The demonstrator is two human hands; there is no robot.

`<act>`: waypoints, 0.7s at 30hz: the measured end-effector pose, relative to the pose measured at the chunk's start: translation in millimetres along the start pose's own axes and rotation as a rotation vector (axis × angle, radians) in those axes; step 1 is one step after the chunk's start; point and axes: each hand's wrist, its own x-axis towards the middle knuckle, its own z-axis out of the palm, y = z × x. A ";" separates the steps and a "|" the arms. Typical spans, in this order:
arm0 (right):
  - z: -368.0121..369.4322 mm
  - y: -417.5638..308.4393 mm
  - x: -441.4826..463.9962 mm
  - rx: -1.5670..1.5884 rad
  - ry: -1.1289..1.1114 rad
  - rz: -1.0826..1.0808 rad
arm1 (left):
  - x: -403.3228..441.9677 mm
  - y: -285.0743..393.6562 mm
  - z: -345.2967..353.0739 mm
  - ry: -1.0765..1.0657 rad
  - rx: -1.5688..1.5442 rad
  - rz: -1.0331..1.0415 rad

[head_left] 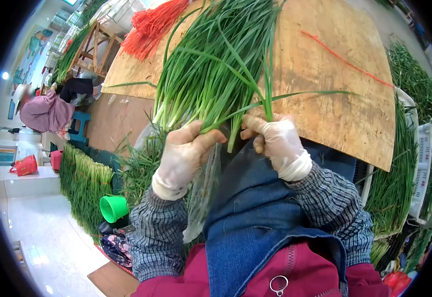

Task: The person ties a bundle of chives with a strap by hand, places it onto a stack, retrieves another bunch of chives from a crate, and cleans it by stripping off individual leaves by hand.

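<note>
Long green leafy stalks with pale ends (211, 64) lie in a pile on a wooden board (335, 64), their pale ends towards me. My left hand (184, 153), in a whitish glove, pinches a green stalk between thumb and forefinger at the pile's near edge. Close to its right, my right hand (273, 138), gloved too, has its fingers closed on the lower end of a few green leaves that point up and away. One long leaf stretches across the board to the right. The two hands are apart.
Red ties (151, 27) lie at the board's far left, one red strand (347, 58) on its right. A co-worker (47, 109) sits at the left near a blue stool (80, 126). Left below stand bundled greens (84, 180) and a green bucket (113, 208); crates (421, 168) are at right.
</note>
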 end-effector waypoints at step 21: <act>-3.3 9.1 -28.4 0.187 -0.172 0.233 | -40.8 -35.3 8.1 0.034 0.082 -0.080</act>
